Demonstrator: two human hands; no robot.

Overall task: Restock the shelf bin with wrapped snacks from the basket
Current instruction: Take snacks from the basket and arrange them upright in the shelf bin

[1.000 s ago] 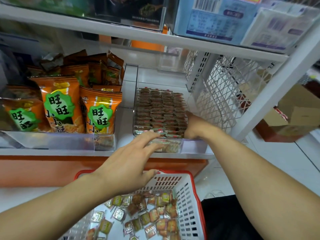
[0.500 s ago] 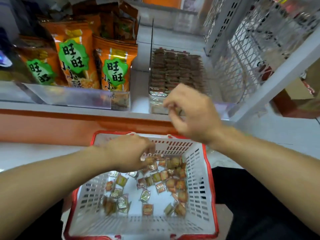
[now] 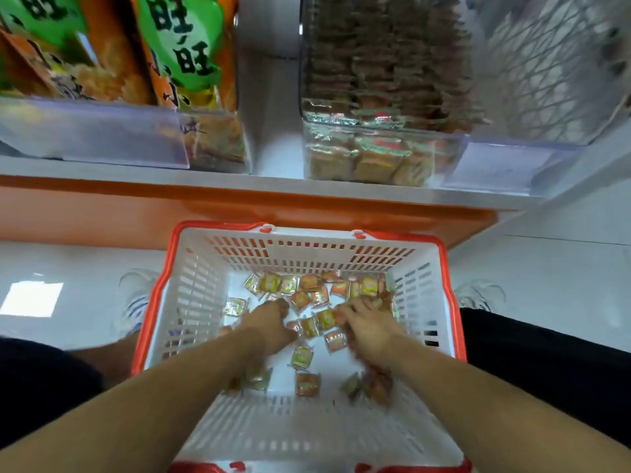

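Hands are both working low inside the basket [image 3: 426, 278]: left hand [image 3: 269, 327] is curling knuckles-up over the snack pile, right hand [image 3: 367, 331] is pressing down at the right of it, though blur and angle are hiding the fingers, so whether either is closing on a packet cannot be told. Wrapped snacks [image 3: 309, 297] are lying loose across the basket floor, mostly toward the far wall; the shelf bin [image 3: 457, 148], far and above, is already holding tight rows. Judged best practice: raking several packets together against the far wall, gathering them flat and facing one way, then lifting a stack so it is slotting straight into a row. Against the half-second-earlier frame, the right hand is now down in the basket rather than up by the bin front, and the view is tilting downward.
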